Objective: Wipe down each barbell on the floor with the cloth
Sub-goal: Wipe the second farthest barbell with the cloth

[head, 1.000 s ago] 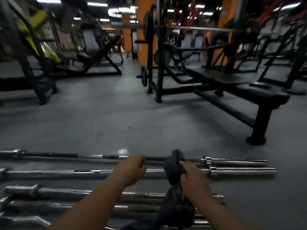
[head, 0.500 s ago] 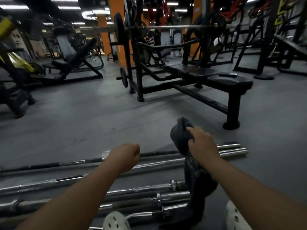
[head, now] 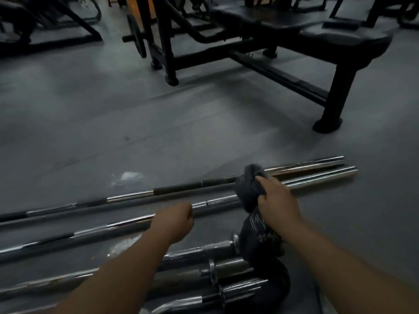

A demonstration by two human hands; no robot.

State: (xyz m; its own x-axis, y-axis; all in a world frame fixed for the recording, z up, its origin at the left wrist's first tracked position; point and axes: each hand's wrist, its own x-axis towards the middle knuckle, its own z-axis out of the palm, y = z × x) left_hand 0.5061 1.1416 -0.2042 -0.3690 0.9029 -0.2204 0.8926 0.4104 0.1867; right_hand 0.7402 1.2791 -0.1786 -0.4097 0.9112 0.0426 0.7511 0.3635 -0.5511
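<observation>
Five barbells lie on the grey floor (head: 113, 123) below my feed, all running roughly left to right. The far barbell (head: 181, 189) has a dark shaft with chrome bands, and the second barbell (head: 113, 225) lies just beside it on the near side; their chrome sleeves end side by side at the right. Three near barbells (head: 231, 267) are packed close together at the bottom, their thick sleeves pointing right.

My right grip (head: 277, 200) is curled tight around the cloth (head: 249, 186), a dark rag bunched into a wad above the fingers. The wad sits over the spot where the two far bars meet their sleeves; I cannot tell whether it presses on either one. The rest of the cloth hangs down from under the palm, crosses the sleeve ends of the near bars and pools on the floor.

My left grip (head: 175, 219) is balled into a fist with nothing visible in it, right in front of the second barbell's shaft. Whether it touches the bar I cannot tell.

Beyond the bars stands a black weight bench (head: 340, 41), with a weight plate (head: 137, 35) on the rack to its left.
</observation>
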